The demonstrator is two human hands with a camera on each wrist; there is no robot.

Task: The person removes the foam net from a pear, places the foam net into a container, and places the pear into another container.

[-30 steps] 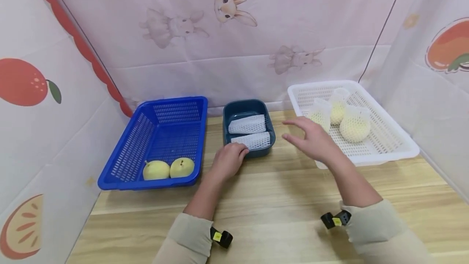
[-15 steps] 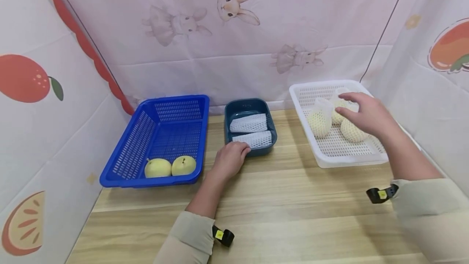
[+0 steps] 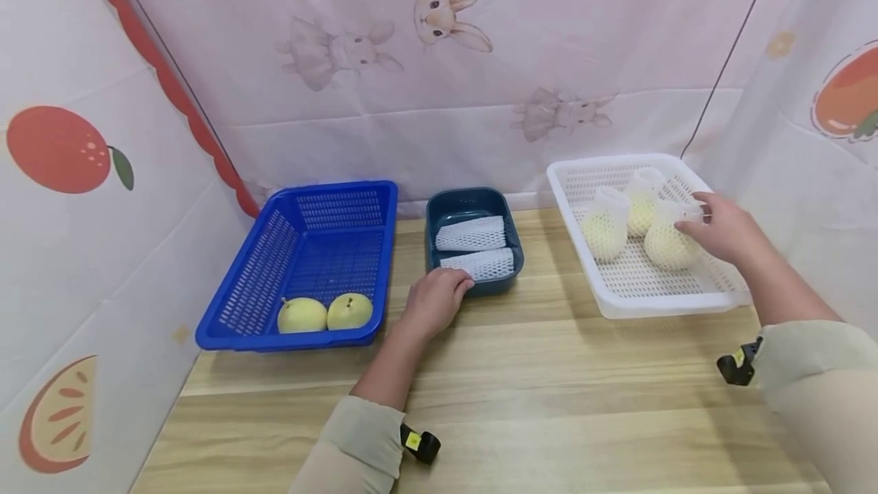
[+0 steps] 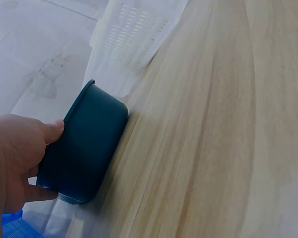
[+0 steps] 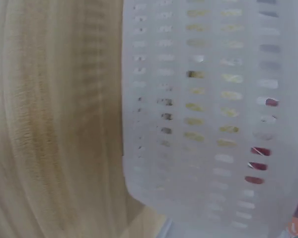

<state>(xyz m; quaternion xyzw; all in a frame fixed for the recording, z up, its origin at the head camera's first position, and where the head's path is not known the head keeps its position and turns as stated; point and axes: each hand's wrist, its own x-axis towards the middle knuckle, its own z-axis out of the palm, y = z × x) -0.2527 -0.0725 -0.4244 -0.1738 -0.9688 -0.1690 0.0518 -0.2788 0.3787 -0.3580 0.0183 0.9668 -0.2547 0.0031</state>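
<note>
Clamped on the teal plastic box (image 3: 495, 287), the left hand (image 3: 435, 300) steadies its near left corner; the right hand (image 3: 731, 233) is at the nearest sleeved pear (image 3: 668, 246) in the white basket (image 3: 661, 303), though I cannot tell whether its fingers close on the netting. Three pears there look done; two bare pears (image 3: 302, 316) in the blue basket (image 3: 332, 258) and two foam sleeves (image 3: 470, 234) in the box seem left. Left wrist shows a thumb on the box's rim, obscured from the head; right wrist shows mostly slotted basket wall.
</note>
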